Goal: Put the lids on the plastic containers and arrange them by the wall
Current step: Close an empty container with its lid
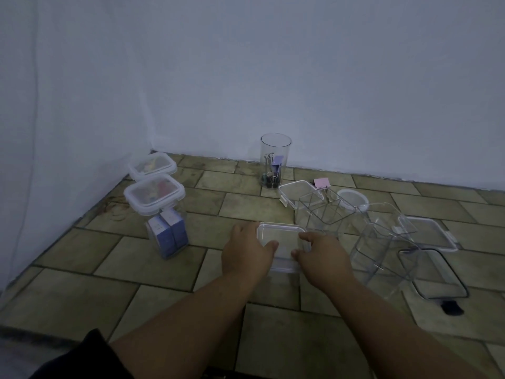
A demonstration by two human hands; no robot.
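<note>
Left hand [246, 253] and right hand [322, 258] are gripping one square lid [281, 236] by its sides mid-floor, fingers curling over the edges. Two lidded containers [154, 194] are standing by the left wall, one cylinder [275, 162] by the back wall. Two open containers [382, 250] and four loose lids [426, 233] are lying right.

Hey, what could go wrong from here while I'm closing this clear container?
The open clear containers stand close beside your right hand; a stray move might topple them. The clear square container that your left hand also holds could look sealed in this dim light when it isn't. Loose lids on the floor differ in shape, so mismatches are possible.
</note>
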